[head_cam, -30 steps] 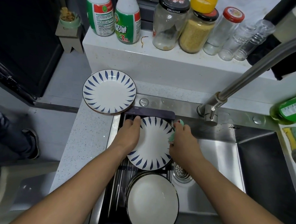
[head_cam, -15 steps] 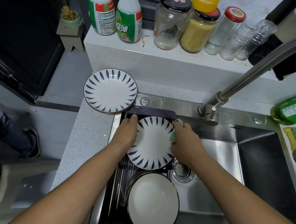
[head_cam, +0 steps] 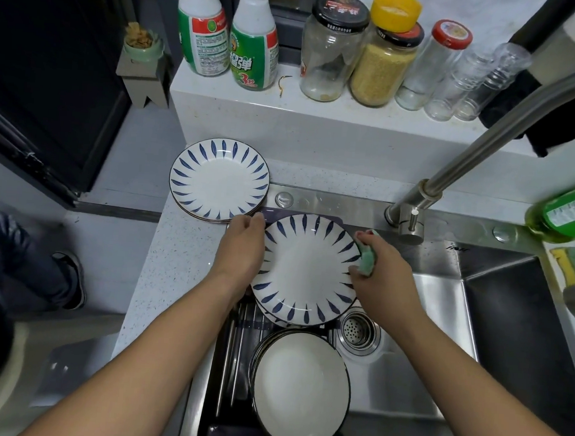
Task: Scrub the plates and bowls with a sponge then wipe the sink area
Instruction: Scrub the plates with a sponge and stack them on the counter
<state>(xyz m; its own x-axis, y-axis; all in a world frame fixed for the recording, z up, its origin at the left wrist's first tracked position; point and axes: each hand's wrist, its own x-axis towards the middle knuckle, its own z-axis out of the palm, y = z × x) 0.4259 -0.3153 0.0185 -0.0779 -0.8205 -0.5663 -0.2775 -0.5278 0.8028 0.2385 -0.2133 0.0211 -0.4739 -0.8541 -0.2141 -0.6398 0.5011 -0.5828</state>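
A white plate with blue leaf marks (head_cam: 304,270) is held over the dark drying rack (head_cam: 228,367) in the steel sink (head_cam: 421,373). My left hand (head_cam: 241,245) grips the plate's left rim. My right hand (head_cam: 384,275) is closed on a green sponge (head_cam: 366,257), which presses on the plate's right rim. Another patterned plate's edge shows just under the held one. A stack of matching plates (head_cam: 219,180) rests on the counter to the back left. Plain white bowls (head_cam: 301,389) are stacked on the rack nearer to me.
The faucet (head_cam: 488,153) arches over the sink from the back right. A green soap bottle (head_cam: 572,214) and a yellow-green sponge (head_cam: 572,265) lie at the right. Several jars and two spray bottles (head_cam: 231,33) line the back ledge. The drain strainer (head_cam: 356,331) sits beside the rack.
The right hand with the sponge has slid a little along the plate's right rim. The left hand has shifted slightly on the left rim. The plate stays over the rack.
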